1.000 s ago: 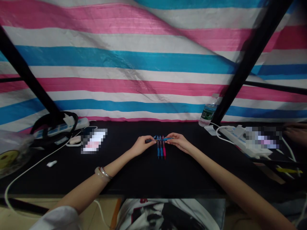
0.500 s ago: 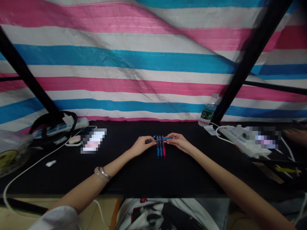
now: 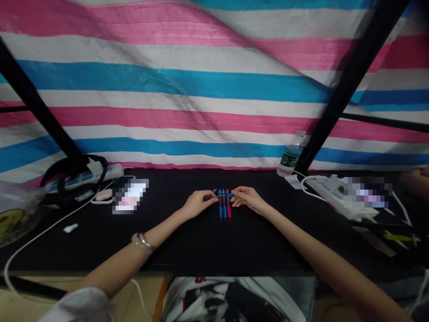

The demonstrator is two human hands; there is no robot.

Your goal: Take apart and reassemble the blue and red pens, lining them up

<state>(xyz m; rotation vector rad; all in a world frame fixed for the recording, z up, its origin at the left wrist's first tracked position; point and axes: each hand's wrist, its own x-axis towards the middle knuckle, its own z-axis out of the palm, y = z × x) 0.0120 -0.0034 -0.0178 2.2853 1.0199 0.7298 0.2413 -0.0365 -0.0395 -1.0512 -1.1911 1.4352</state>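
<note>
Above the black table (image 3: pixel 214 250), a slim pen (image 3: pixel 223 196) with a dark left end and a blue right part lies crosswise between my hands. My left hand (image 3: pixel 197 204) pinches its dark end. The fingertips of my right hand (image 3: pixel 248 199) are closed on the blue part. Whether the pen is in one piece or in parts is too small to tell. Beneath it, side by side and pointing away from me, are two blue pens (image 3: pixel 220 213) and a pink pen (image 3: pixel 229 212). My fingers hide part of their upper ends.
Left are a phone (image 3: pixel 129 199), a white earbud (image 3: pixel 70 228), its case (image 3: pixel 104 195), a black headband (image 3: pixel 103 165) and a plastic bag (image 3: pixel 16 214). Right are a water bottle (image 3: pixel 290 156), a power strip (image 3: pixel 338 197) with cables, and another person's hand (image 3: pixel 415 181). A striped sheet (image 3: pixel 201 85) hangs behind.
My right hand's fingertips have moved slightly left along the pen, covering its right tip, which stuck out before. My left hand stays in place. The other person's hand shifted slightly.
</note>
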